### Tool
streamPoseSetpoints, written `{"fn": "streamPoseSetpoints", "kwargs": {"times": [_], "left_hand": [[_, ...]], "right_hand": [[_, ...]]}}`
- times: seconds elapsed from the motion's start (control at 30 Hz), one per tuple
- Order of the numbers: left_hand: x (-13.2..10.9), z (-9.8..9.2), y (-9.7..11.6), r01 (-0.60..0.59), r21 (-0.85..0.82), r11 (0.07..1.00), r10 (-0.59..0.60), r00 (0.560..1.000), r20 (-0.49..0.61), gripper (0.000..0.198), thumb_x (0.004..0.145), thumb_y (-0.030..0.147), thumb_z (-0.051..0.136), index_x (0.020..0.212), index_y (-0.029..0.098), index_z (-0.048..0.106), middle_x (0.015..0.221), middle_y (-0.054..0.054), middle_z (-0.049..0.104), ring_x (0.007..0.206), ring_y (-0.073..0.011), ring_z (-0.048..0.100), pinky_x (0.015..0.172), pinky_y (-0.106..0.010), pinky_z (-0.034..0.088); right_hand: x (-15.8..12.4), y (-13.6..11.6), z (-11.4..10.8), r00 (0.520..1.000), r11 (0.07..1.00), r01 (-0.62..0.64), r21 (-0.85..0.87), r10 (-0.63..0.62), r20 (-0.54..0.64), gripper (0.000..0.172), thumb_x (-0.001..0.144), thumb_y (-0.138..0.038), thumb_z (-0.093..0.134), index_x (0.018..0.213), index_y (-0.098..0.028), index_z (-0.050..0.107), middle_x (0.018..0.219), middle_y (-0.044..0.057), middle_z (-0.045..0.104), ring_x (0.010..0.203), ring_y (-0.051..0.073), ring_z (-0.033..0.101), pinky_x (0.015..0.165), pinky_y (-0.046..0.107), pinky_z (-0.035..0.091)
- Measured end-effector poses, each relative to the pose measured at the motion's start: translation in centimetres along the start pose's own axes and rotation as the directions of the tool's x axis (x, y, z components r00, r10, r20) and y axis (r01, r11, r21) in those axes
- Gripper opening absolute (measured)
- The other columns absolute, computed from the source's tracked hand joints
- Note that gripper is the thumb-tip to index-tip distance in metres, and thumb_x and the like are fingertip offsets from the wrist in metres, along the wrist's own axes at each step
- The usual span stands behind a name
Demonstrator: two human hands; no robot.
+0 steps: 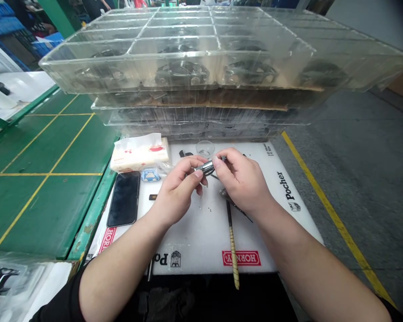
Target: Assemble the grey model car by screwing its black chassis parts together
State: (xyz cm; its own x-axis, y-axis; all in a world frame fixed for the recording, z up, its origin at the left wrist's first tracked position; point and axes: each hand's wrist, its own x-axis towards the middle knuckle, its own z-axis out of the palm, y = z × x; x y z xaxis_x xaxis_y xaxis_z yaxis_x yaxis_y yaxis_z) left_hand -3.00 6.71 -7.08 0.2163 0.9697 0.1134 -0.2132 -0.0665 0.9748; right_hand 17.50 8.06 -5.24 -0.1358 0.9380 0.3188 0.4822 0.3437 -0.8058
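Between my two hands, above the white work mat (201, 241), is a small shiny dark metallic part (207, 167) whose exact kind I cannot make out. My left hand (179, 190) pinches its left end between thumb and fingers. The thumb and fingertips of my right hand (243, 179) close on its right end. Below my right hand lie a dark tool with a yellow wrapped handle (233, 250) and a thin metal tool (235, 205). A small clear cup (205, 148) stands just beyond the part. Several tiny dark bits (210, 209) are on the mat.
Stacked clear plastic trays (201, 67) holding dark model car bodies rise behind the mat. A tissue pack (140, 154), a blue-and-white packet (150, 174) and a phone (123, 199) lie at the left. A green table (36, 179) adjoins there; grey floor (356, 179) is at the right.
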Motion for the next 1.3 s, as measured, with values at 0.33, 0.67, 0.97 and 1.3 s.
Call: {"fn": "streamPoseSetpoints", "kwargs": {"times": [0.33, 0.67, 0.97, 1.3], "left_hand": [[0.1, -0.8, 0.6, -0.034, 0.201, 0.979, 0.022, 0.998, 0.063, 0.026, 0.112, 0.043, 0.084, 0.128, 0.025, 0.092, 0.125, -0.011, 0.083, 0.104, -0.0253, 0.072, 0.086, -0.035, 0.061], [0.5, -0.9, -0.4, 0.228, -0.108, 0.968, -0.212, 0.967, 0.142, 0.041, 0.096, 0.038, 0.104, 0.133, 0.023, 0.095, 0.106, -0.007, 0.084, 0.088, -0.0170, 0.068, 0.077, -0.028, 0.057], [0.6, -0.6, -0.4, 0.159, -0.142, 0.977, -0.157, 0.987, 0.031, 0.047, 0.088, 0.031, 0.108, 0.133, 0.025, 0.094, 0.095, -0.002, 0.079, 0.081, -0.0152, 0.067, 0.073, -0.027, 0.056], [0.8, -0.8, 0.2, 0.315, -0.184, 0.931, -0.319, 0.948, 0.007, 0.042, 0.091, 0.053, 0.104, 0.109, 0.017, 0.092, 0.092, -0.005, 0.079, 0.074, -0.0129, 0.063, 0.063, -0.024, 0.046]], "right_hand": [[0.2, 0.5, -0.2, 0.978, 0.937, -0.122, 0.328, 0.169, -0.120, 0.059, 0.106, -0.087, 0.079, 0.098, -0.028, 0.076, 0.084, 0.001, 0.070, 0.076, 0.021, 0.062, 0.065, 0.036, 0.049], [0.6, 0.7, -0.4, 0.980, 0.928, -0.097, 0.360, 0.153, -0.130, 0.056, 0.107, -0.081, 0.083, 0.092, -0.026, 0.081, 0.086, 0.002, 0.075, 0.081, 0.022, 0.067, 0.075, 0.038, 0.055], [0.7, 0.6, -0.6, 0.975, 0.929, -0.114, 0.351, 0.172, -0.141, 0.060, 0.104, -0.086, 0.083, 0.092, -0.026, 0.083, 0.082, 0.002, 0.074, 0.081, 0.023, 0.069, 0.076, 0.039, 0.057], [0.4, 0.7, -0.3, 0.988, 0.950, -0.094, 0.299, 0.125, -0.087, 0.058, 0.108, -0.083, 0.080, 0.094, -0.027, 0.085, 0.086, 0.003, 0.076, 0.081, 0.023, 0.066, 0.073, 0.037, 0.055]]}}
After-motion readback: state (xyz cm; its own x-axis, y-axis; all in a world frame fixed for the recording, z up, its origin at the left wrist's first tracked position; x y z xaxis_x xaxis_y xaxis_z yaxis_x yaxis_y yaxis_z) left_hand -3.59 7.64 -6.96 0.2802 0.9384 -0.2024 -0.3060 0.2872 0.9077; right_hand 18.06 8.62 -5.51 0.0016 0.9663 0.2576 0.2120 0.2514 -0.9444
